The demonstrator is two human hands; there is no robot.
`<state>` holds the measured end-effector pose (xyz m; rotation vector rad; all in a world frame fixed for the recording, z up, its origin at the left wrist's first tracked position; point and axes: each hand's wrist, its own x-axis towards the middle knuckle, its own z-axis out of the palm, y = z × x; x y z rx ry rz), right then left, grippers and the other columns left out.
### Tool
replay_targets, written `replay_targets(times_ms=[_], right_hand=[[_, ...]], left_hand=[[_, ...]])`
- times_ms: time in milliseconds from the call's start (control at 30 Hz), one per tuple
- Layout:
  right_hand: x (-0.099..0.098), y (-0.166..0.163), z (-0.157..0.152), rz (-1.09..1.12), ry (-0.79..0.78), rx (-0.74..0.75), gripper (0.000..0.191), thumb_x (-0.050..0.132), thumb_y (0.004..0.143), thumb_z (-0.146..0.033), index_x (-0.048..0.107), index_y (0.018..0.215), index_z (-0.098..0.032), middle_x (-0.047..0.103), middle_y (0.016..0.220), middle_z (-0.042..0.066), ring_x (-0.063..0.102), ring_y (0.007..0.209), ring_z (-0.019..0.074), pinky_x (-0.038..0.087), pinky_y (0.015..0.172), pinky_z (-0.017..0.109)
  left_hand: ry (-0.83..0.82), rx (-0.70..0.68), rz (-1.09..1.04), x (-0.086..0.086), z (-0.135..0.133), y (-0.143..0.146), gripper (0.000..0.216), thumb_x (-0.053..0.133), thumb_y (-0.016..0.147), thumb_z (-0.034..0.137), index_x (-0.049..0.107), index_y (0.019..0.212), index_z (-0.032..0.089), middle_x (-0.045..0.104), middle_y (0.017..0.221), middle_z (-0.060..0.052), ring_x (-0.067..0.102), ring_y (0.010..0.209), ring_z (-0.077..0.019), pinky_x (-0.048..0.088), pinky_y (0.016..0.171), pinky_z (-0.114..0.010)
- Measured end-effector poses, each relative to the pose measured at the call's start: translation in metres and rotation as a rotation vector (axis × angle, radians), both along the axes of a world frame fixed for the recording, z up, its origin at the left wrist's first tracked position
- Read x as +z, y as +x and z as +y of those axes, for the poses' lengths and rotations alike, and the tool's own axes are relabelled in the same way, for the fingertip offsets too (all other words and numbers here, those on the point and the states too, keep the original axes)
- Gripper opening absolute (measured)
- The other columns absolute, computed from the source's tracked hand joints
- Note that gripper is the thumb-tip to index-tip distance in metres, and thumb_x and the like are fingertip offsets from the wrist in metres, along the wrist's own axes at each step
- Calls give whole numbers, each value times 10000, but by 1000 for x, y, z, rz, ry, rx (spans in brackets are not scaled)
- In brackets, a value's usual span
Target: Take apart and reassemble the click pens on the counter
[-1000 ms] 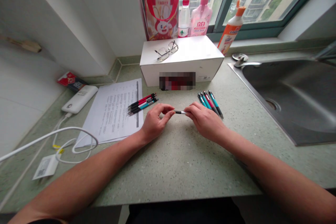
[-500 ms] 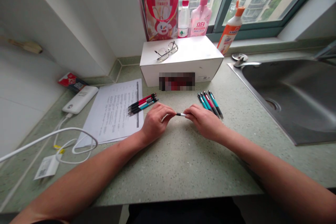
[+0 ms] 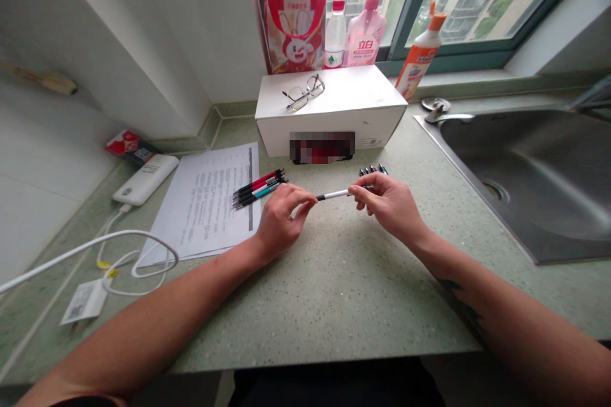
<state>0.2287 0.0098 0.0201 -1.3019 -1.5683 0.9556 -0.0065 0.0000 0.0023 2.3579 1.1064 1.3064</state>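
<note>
A white pen [image 3: 335, 194] with a black grip stretches between my two hands, nearly level above the countertop. My left hand [image 3: 285, 213] pinches its black end between thumb and fingertips. The other end is held by the thumb and fingers of my right hand [image 3: 387, 202], which hide that tip. Just beyond my left hand, several pens [image 3: 258, 189] in red, black, white and teal lie side by side, partly on printed paper. Behind my right hand, the clicker ends of a second row of pens [image 3: 373, 170] show; the rest of them is covered.
A white box [image 3: 329, 92] with eyeglasses [image 3: 304, 94] on top stands at the back, before several bottles. To the right is a steel sink [image 3: 477, 216]. Printed sheets [image 3: 200, 210], a white power bank [image 3: 146, 179] and a looped white cable [image 3: 138, 254] lie at left.
My right hand has slid rightward along the pen to its far end, so more of the white barrel shows. It now covers most of the right pen row. My left hand has barely moved.
</note>
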Motion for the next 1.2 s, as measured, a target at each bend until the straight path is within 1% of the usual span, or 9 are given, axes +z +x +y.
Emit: replay_targets(times_ms=[100, 167, 300, 400, 633, 867, 1033, 1100, 1200], right_hand=[[0, -2, 0, 175, -29, -18, 369, 725, 841, -502, 674, 964, -158, 689, 676, 34, 655, 608, 160, 494, 483, 270], [-2, -4, 0, 211, -46, 4, 458, 696, 865, -506, 661, 1142, -144, 700, 714, 37, 680, 639, 171, 512, 482, 273], [-7, -6, -2, 217, -103, 94, 608, 608, 932, -487, 519, 1442, -168, 661, 683, -11, 608, 534, 122, 495, 458, 270], [-8, -7, -3, 211, -103, 129, 614, 581, 950, -471, 491, 1480, -175, 626, 655, -31, 562, 513, 107, 496, 476, 274], [-6, -7, -4, 191, -78, 117, 690, 602, 937, -454, 402, 1533, -170, 652, 713, -17, 581, 541, 117, 493, 477, 274], [-2, -5, -3, 186, -107, 229, 660, 591, 945, -426, 415, 1527, -167, 639, 718, -15, 572, 550, 113, 494, 490, 275], [-5, -10, -4, 321, -127, 180, 889, 704, 875, -422, 229, 1597, -211, 648, 842, 6, 645, 659, 153, 529, 509, 281], [-6, -11, -5, 377, -181, 182, 847, 718, 866, -429, 291, 1566, -215, 656, 868, 16, 664, 693, 165, 545, 531, 288], [-7, -13, -6, 354, -243, 274, 514, 700, 875, -460, 590, 1294, -184, 670, 843, 36, 678, 749, 177, 557, 578, 296]], left_hand=[[-34, -102, 65, -1, -2, 0, 88, 579, 961, 172, 664, 952, 194, 674, 885, -53, 613, 833, -183, 512, 764, -338], [-26, -140, 113, -3, -3, 1, 92, 577, 954, 162, 663, 961, 194, 673, 893, -60, 612, 830, -185, 509, 754, -338], [5, -151, 155, -5, -3, 1, 109, 574, 938, 138, 663, 962, 197, 669, 881, -65, 599, 824, -194, 503, 746, -346], [0, -140, 162, -5, -3, 0, 116, 575, 935, 129, 668, 953, 195, 662, 874, -65, 594, 814, -192, 497, 738, -342], [6, -139, 122, -3, -2, 1, 103, 576, 946, 141, 666, 961, 191, 660, 891, -66, 598, 823, -190, 503, 742, -338], [5, -135, 131, -4, -3, -1, 113, 580, 932, 119, 671, 956, 181, 653, 879, -66, 595, 823, -193, 499, 741, -336], [33, -129, 105, -4, -1, 1, 102, 587, 943, 134, 672, 972, 181, 660, 889, -62, 600, 823, -185, 504, 745, -332], [44, -135, 88, -3, -1, 1, 98, 593, 949, 139, 671, 989, 183, 666, 899, -62, 605, 829, -183, 508, 749, -332], [65, -196, 95, -3, -1, 1, 108, 604, 951, 149, 668, 1026, 193, 682, 922, -61, 613, 849, -183, 517, 757, -333]])
